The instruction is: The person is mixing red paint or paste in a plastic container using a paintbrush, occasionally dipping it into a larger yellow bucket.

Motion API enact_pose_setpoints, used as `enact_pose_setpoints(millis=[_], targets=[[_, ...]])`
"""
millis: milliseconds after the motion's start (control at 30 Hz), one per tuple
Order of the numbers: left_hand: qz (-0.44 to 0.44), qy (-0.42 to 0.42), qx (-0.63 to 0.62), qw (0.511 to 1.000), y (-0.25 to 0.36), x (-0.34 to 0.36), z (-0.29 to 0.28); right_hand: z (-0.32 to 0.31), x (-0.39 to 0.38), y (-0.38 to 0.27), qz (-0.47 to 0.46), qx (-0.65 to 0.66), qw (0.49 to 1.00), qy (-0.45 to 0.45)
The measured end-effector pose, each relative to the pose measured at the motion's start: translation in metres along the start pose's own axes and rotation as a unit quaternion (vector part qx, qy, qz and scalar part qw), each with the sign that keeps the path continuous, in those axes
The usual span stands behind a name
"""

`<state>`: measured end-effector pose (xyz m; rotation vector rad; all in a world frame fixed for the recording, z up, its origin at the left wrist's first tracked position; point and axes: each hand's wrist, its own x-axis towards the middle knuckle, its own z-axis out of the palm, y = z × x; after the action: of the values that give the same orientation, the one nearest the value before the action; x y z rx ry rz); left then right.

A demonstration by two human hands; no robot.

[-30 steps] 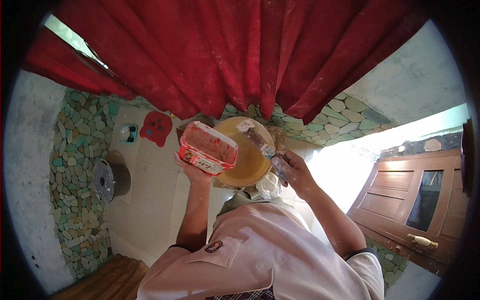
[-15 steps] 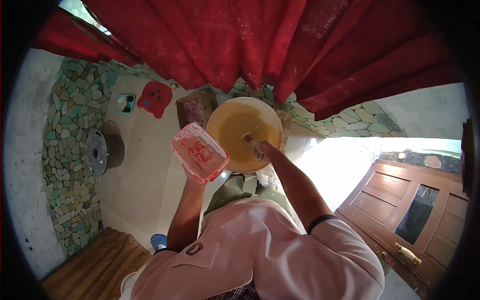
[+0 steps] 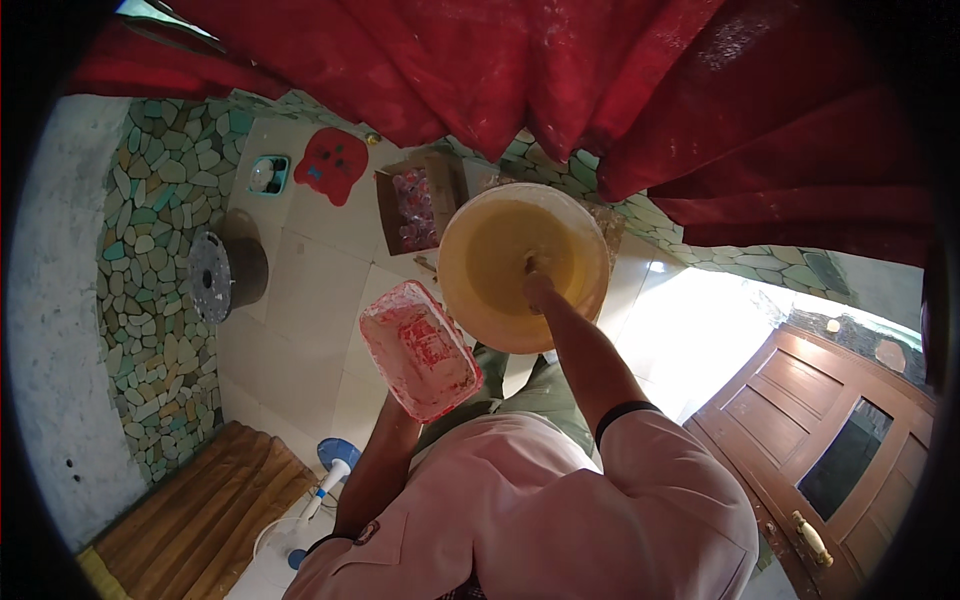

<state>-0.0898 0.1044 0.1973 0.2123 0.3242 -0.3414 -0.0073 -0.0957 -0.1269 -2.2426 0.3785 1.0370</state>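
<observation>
A red rectangular plastic tub [image 3: 412,345], its inside smeared with whitish residue, is tilted with its opening up. My left hand [image 3: 403,412] grips it from beneath, and the tub hides most of the fingers. To its right stands a large round basin [image 3: 455,250] holding murky yellowish-brown liquid [image 3: 490,245]. My right hand [image 3: 539,290] reaches down into the basin and looks closed. A small brownish end [image 3: 530,263] shows at its fingers; I cannot make out what it is.
An open cardboard box [image 3: 450,180] with small clear and pink items stands behind the tub. Farther left are a red animal-shaped mat [image 3: 333,165], a teal tray [image 3: 270,175] and a spool-like drum [image 3: 228,277]. Red curtain [image 3: 450,70] hangs ahead; a wooden door [image 3: 790,400] is at right.
My right hand has lowered deeper into the basin, and the tool-like end it held shows less. The tub has come slightly nearer my body. The whole view has shifted.
</observation>
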Motion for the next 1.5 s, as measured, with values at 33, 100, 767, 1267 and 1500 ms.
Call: enact_pose_setpoints(millis=[33,100,767,1267,1500], targets=[[0.004,-0.092,-0.113,0.989,-0.006,0.006,-0.021,0.010,0.004,0.008,-0.012,-0.022,1.000,0.007],[-0.002,-0.186,-0.231,0.955,-0.008,0.013,-0.019,0.010,0.021,0.020,-0.024,-0.065,0.997,0.035],[0.007,-0.012,0.002,1.000,0.012,0.001,0.012,-0.073,-0.064,-0.049,0.053,0.317,0.944,-0.081],[0.075,0.094,0.096,0.988,0.021,0.056,-0.005,-0.225,-0.262,-0.075,-0.161,0.391,0.898,-0.120],[-0.017,0.075,0.053,0.996,0.026,0.068,0.004,-0.285,-0.410,-0.144,-0.281,0.130,0.951,0.006]])
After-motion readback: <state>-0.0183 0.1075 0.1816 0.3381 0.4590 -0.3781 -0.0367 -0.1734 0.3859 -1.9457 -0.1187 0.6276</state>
